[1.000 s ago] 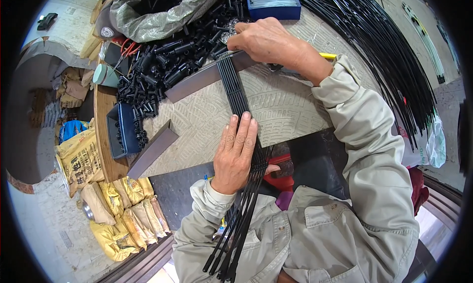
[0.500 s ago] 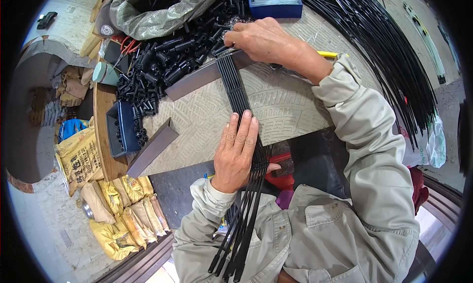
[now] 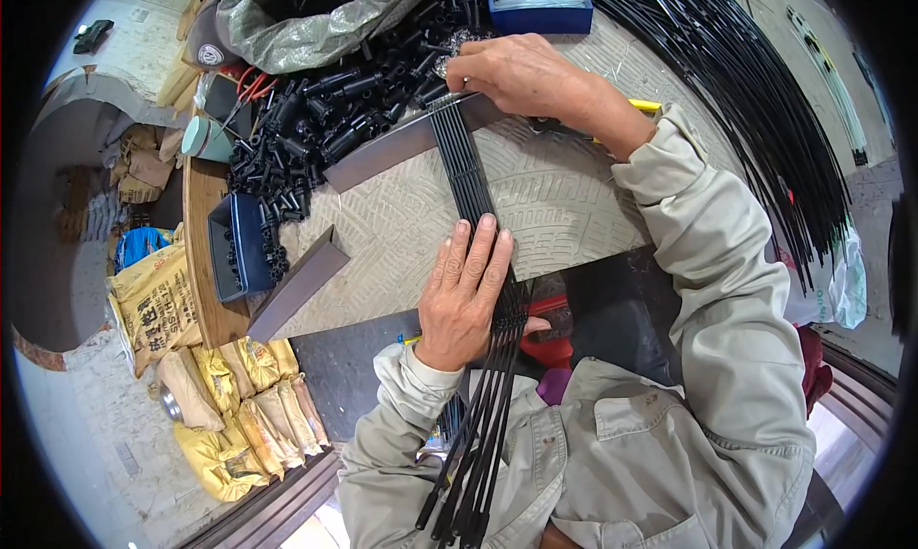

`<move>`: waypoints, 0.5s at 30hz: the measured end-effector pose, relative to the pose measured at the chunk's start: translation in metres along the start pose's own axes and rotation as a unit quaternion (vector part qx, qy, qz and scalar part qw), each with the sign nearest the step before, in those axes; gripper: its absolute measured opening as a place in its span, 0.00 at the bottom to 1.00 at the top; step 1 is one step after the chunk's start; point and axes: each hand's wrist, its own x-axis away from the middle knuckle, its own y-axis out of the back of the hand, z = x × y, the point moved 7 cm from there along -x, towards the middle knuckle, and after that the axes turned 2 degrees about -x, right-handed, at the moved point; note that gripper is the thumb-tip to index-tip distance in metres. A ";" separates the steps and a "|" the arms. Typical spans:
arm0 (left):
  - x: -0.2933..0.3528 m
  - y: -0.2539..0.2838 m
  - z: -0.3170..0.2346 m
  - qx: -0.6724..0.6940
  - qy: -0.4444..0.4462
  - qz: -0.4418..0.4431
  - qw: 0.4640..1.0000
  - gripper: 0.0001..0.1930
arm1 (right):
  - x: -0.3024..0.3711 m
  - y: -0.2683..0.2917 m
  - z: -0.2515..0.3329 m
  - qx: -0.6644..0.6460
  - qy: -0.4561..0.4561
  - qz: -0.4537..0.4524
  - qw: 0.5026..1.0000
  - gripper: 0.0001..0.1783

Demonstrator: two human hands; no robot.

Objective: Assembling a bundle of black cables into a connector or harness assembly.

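A flat row of thin black rods (image 3: 464, 171) runs from the far metal bar over the table's near edge, its thicker ends hanging towards my lap. My left hand (image 3: 461, 296) lies across the rods with fingers stretched along them. Its thumb shows on their other side, so the row is held between thumb and palm. At the rods' far ends, my right hand (image 3: 521, 76) is closed, with fingertips curled beside a small heap of shiny bits (image 3: 457, 44). What those fingers pinch is hidden. The rods' tips lie over the grey metal angle bar (image 3: 382, 152).
Many black plastic sleeves (image 3: 335, 109) are heaped at the far left, below an open woven sack (image 3: 296, 42). A blue box (image 3: 540, 9) holds white thin sticks. Long black rods (image 3: 727, 90) curve along the right. A second angle bar (image 3: 301, 286) and a blue bin (image 3: 239, 248) stand left.
The rods and both hands have shifted very slightly right in the picture, as has the table. My right fingers have moved a little away from the rods' tips.
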 end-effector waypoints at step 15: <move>-0.005 0.014 -0.004 0.065 0.053 0.037 0.996 0.44 | 0.001 0.000 0.009 0.000 0.056 -0.049 0.997 0.07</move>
